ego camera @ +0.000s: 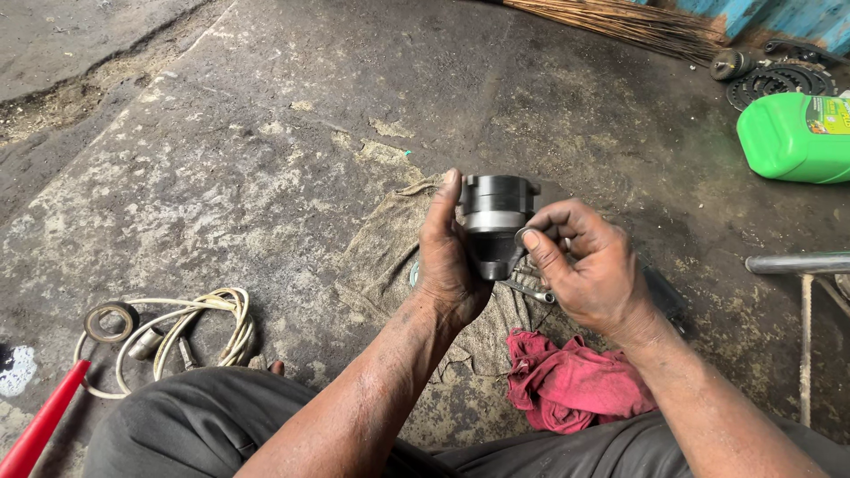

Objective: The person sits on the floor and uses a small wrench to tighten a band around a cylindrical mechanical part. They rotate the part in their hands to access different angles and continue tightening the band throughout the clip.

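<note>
Two greasy hands are on one part here: the left hand (450,257) is wrapped around a dark steel hub-like cylinder (494,226), thumb up along its side, holding it upright above a dirty beige cloth (381,257) spread on the concrete floor (230,133). The right hand (589,265) is pinched narrow around a small metal ring (524,237), maybe a washer or a seal, hard to tell at this size, held right against the cylinder's side. Looks like the ring is being checked or matched to the body, so I'd keep the cylinder steady in that left grip, keep the ring square to the surface and not force it, and wipe the grit off first since a red rag (571,381) is sitting just below. A wrench-like tool (529,290) lies on the cloth under the hands. Off to the left there's a coiled cream cable (208,332), and a green plastic jug (792,137) lies top right near some gear discs (779,81).
</note>
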